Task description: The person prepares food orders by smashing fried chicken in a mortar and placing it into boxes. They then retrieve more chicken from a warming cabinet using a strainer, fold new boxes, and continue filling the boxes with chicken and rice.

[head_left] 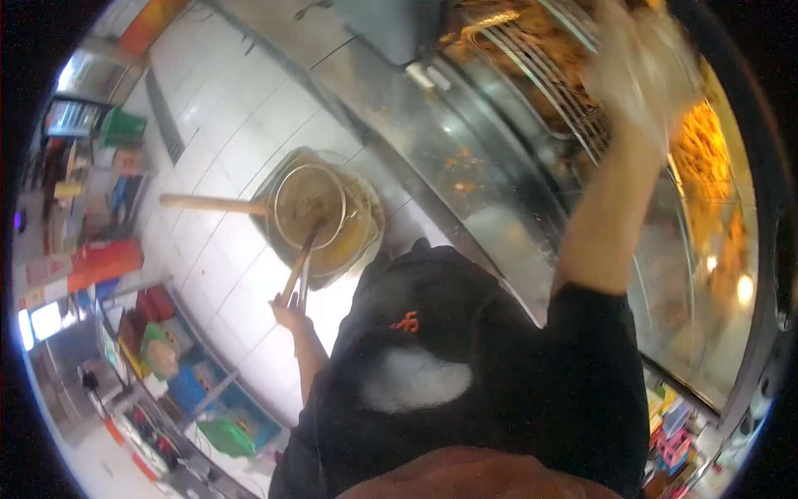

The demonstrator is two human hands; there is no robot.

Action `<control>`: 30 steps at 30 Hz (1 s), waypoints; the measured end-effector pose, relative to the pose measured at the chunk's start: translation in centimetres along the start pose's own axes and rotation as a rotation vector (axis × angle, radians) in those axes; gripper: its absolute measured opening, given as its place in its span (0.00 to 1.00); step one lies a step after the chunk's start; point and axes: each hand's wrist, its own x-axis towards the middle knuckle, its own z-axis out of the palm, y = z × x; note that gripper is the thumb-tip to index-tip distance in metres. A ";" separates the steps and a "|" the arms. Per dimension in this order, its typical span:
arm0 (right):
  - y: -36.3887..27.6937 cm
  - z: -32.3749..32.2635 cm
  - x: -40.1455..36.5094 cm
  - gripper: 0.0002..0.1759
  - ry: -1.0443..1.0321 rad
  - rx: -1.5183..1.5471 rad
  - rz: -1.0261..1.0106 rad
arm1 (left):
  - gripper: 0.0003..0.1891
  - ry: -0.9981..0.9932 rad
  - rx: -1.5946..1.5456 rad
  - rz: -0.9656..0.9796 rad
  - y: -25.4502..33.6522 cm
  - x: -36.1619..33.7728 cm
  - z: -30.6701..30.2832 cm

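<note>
My left hand (291, 314) is closed round a long wooden stick (298, 270), with a thin metal strip (305, 283) alongside it. The stick's far end reaches into a round mesh strainer (309, 200) over a wide pot or bucket (362, 237). A second wooden handle (212, 204) sticks out from the strainer's left side. On the right, my right hand (644, 75) wears a clear plastic glove and is smeared by motion. It is above a metal rack (540, 79) beside browned food (519, 29); its fingers are too blurred to make out.
A steel counter (507, 233) with crumbs runs diagonally past my body. Orange-yellow fried food (702, 154) lies under warm light at the far right. White floor tiles (224, 108) spread around the pot. Shelves with bins, including a green bin (123, 126), line the left.
</note>
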 end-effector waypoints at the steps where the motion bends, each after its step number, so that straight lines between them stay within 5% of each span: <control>1: -0.6 -2.1 -2.8 0.23 0.150 0.160 -0.188 | 0.25 -0.010 0.222 0.097 -2.1 3.5 -2.0; 3: -1.1 -4.6 -7.4 0.25 0.079 0.273 -0.281 | 0.24 0.036 0.440 0.187 -2.2 4.4 -3.1; 6: -0.4 -4.8 -13.2 0.23 -0.184 0.490 -0.172 | 0.22 0.185 0.186 0.020 0.4 1.0 1.5; 8: 1.8 -2.7 -17.2 0.27 -0.266 0.673 -0.283 | 0.18 -0.091 0.641 0.577 -3.1 6.0 -2.0; 10: 2.0 -1.7 -19.8 0.30 -0.274 0.865 -0.406 | 0.15 -0.011 0.443 0.208 -1.4 6.2 0.8; 12: 1.0 -1.7 -21.7 0.34 -0.560 0.970 -0.156 | 0.14 0.008 0.316 0.129 0.5 5.1 4.3; 16: -0.4 -2.4 -22.2 0.35 -0.768 1.207 -0.128 | 0.15 0.013 0.280 0.130 3.6 6.3 9.7; 20: 0.0 -2.7 -23.5 0.37 -0.876 1.117 -0.145 | 0.15 0.006 0.327 0.090 4.9 12.0 12.1; 22: -0.4 -3.1 -24.2 0.38 -0.971 1.086 0.127 | 0.15 -0.083 0.319 0.044 4.7 15.9 12.1; 24: -0.3 -3.0 -25.2 0.39 -1.028 1.058 0.163 | 0.17 -0.140 0.330 0.026 4.4 18.7 12.7; 26: -0.5 -1.1 -26.2 0.39 -1.104 1.045 0.201 | 0.21 -0.191 0.513 0.144 3.3 22.1 12.3; 27: -0.5 -0.1 -26.6 0.40 -1.176 1.121 0.187 | 0.25 0.134 0.844 0.521 0.9 25.0 12.3; 28: -0.8 0.7 -26.8 0.41 -1.241 1.193 0.174 | 0.28 0.375 1.225 0.630 3.9 19.8 14.9; 29: -2.9 1.2 -26.6 0.44 -1.344 1.276 0.508 | 0.29 0.358 1.161 0.829 5.5 16.7 17.4; 30: -5.8 1.6 -26.3 0.47 -1.415 1.333 0.861 | 0.29 -0.027 1.141 1.038 7.0 14.3 19.4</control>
